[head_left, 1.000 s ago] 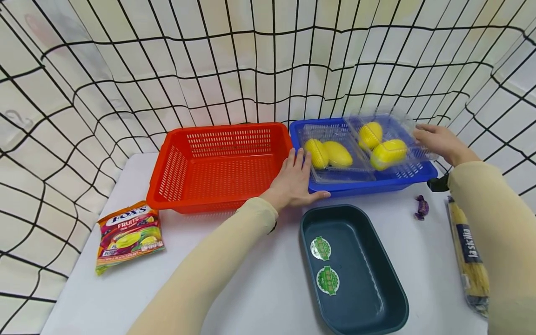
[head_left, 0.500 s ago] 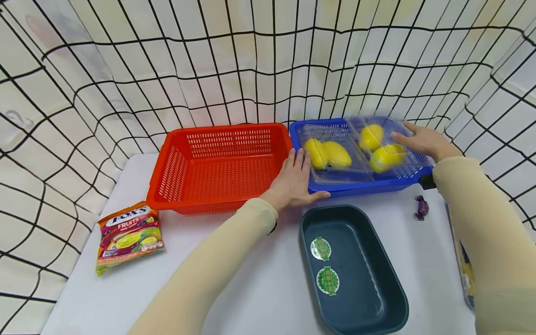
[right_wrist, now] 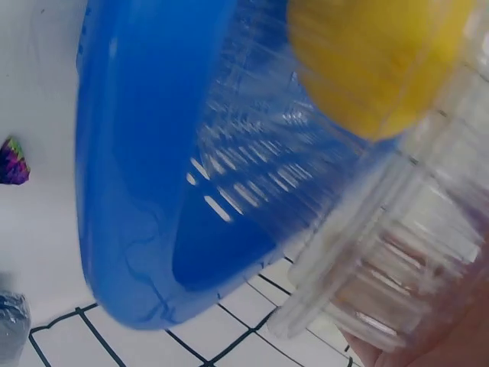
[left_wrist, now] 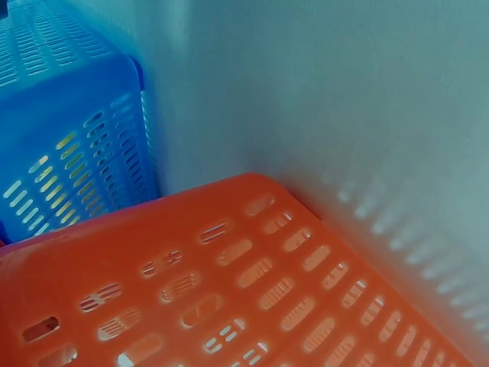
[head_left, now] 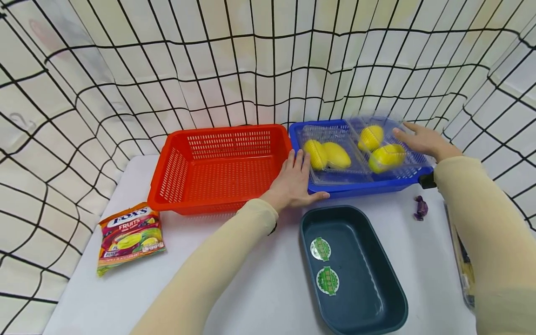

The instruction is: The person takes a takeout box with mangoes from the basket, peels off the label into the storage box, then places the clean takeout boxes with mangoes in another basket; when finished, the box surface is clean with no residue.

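Observation:
My right hand [head_left: 425,139] pinches the right edge of a clear plastic container [head_left: 418,159], which lies tilted and blurred in the right half of the blue basket [head_left: 351,188]. Two yellow fruits [head_left: 386,157] show in or under that clear part; I cannot tell which. Left of it, a second clear plastic part [head_left: 356,174] has two more yellow fruits [head_left: 337,155]. My left hand [head_left: 291,184] has its fingers spread and straight against the blue basket's left front corner, beside the red basket [head_left: 222,179]. In the right wrist view, one yellow fruit [right_wrist: 374,61] appears close up behind plastic.
A dark teal tray [head_left: 356,270] with green stickers stands in front. A purple wrapped candy [head_left: 420,208] lies to its right. The FOX'S candy bag [head_left: 131,237] lies at left. A long packet [head_left: 462,265] is partly behind my right arm. Black wire mesh [head_left: 251,74] encloses the table.
My right hand has moved left and slightly up with the clear container's edge, whose fruits shifted a little. The right sleeve now covers most of the long packet. My left hand has stayed put.

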`<action>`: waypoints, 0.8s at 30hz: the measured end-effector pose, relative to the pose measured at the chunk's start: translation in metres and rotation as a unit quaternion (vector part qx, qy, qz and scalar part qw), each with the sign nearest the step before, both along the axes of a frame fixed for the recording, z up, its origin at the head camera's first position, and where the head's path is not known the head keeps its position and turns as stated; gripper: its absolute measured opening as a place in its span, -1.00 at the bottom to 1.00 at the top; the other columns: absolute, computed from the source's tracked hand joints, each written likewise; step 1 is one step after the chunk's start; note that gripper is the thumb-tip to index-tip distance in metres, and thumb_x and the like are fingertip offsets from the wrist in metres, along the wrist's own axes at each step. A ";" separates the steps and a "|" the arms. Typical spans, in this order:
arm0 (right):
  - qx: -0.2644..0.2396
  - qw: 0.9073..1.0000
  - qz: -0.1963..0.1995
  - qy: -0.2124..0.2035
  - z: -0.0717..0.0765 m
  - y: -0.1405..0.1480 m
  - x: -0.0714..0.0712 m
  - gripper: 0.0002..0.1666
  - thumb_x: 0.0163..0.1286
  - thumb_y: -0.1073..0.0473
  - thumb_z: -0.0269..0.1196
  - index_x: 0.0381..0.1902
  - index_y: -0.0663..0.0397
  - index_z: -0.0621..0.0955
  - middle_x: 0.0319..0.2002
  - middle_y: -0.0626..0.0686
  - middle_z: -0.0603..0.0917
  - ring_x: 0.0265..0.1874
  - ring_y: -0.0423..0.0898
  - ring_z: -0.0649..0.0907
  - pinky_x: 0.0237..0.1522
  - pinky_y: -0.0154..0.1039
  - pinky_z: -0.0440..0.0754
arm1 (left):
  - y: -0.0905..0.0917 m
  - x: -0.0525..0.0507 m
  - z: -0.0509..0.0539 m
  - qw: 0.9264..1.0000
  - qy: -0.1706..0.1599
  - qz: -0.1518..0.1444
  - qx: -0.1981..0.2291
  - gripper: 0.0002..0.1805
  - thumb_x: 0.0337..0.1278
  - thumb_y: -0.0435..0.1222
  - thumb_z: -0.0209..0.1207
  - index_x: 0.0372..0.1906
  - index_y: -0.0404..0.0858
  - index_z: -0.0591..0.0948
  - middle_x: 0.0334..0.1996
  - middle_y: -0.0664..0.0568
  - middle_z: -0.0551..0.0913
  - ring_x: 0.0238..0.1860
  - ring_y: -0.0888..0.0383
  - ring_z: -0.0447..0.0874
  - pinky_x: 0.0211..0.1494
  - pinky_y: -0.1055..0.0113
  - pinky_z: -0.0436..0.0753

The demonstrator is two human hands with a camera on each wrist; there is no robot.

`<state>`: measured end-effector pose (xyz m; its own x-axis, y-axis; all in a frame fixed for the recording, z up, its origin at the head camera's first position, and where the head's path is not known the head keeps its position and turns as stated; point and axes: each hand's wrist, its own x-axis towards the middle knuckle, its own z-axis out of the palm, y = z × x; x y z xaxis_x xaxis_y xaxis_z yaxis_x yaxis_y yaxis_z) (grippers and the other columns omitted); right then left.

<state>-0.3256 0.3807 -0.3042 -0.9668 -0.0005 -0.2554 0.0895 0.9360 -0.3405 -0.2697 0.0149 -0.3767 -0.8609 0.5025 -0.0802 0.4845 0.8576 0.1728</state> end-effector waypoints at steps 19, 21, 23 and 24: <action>0.037 0.996 0.052 0.067 0.009 -0.037 0.003 0.05 0.55 -0.49 -0.32 0.66 0.13 -0.10 0.55 0.56 -0.02 0.52 0.58 -0.03 0.46 0.55 -0.10 | -0.009 -0.009 0.001 1.000 -0.025 -0.004 0.012 0.29 0.19 0.52 -0.14 0.65 -0.28 -0.30 0.68 -0.19 -0.35 0.69 -0.18 -0.43 0.71 -0.06 -0.21; 0.038 0.994 0.063 0.075 0.012 -0.047 0.006 0.04 0.55 -0.48 -0.30 0.66 0.12 -0.09 0.56 0.53 -0.02 0.54 0.55 -0.06 0.47 0.55 -0.12 | -0.015 -0.011 0.005 0.999 -0.030 -0.002 0.018 0.26 0.20 0.51 -0.14 0.66 -0.26 -0.28 0.68 -0.19 -0.35 0.69 -0.16 -0.43 0.71 -0.09 -0.21; 0.039 0.993 0.071 0.086 0.017 -0.056 0.010 0.04 0.56 -0.47 -0.28 0.66 0.14 -0.08 0.57 0.51 -0.02 0.55 0.52 -0.06 0.48 0.54 -0.12 | -0.023 -0.014 0.012 0.999 -0.028 0.001 0.019 0.25 0.22 0.51 -0.15 0.66 -0.24 -0.27 0.68 -0.20 -0.35 0.69 -0.16 -0.42 0.71 -0.12 -0.21; 0.040 0.992 0.074 0.092 0.020 -0.059 0.012 0.04 0.56 -0.46 -0.27 0.66 0.14 -0.07 0.57 0.50 -0.02 0.55 0.52 -0.06 0.48 0.54 -0.12 | -0.028 -0.016 0.016 1.000 -0.024 0.005 0.018 0.24 0.22 0.51 -0.16 0.66 -0.24 -0.27 0.68 -0.20 -0.34 0.69 -0.16 -0.42 0.71 -0.13 -0.21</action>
